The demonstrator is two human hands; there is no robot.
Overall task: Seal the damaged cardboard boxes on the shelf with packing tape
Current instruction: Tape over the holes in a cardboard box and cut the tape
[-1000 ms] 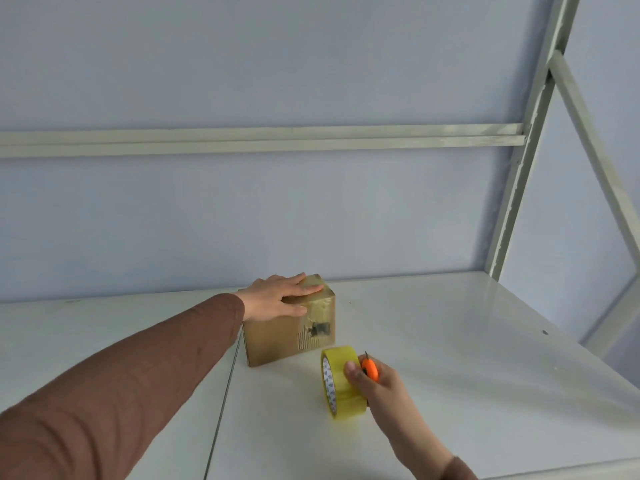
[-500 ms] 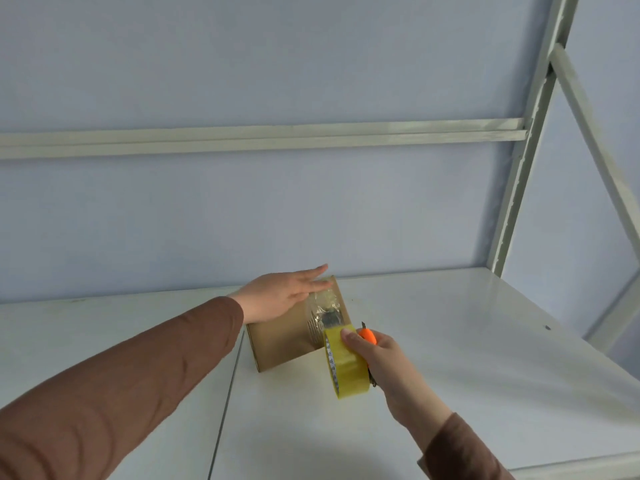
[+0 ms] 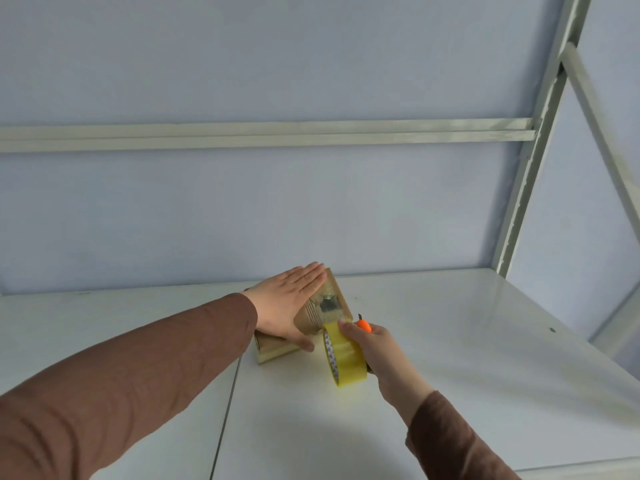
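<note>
A small brown cardboard box lies tipped over on the white shelf, its taped, printed face turned up. My left hand rests flat on that face with fingers straight, thumb along the near edge. My right hand grips a yellow roll of packing tape together with an orange box cutter, whose tip sticks out above the fingers. The roll's top touches the box's near right corner.
The shelf is white metal with a seam running towards me left of the box. A pale horizontal rail crosses the blue wall behind. An upright post and a diagonal brace stand at the right.
The box has tipped from upright onto its side under my left hand, which now lies flat on it. My right hand lifted the tape roll up against the box.
</note>
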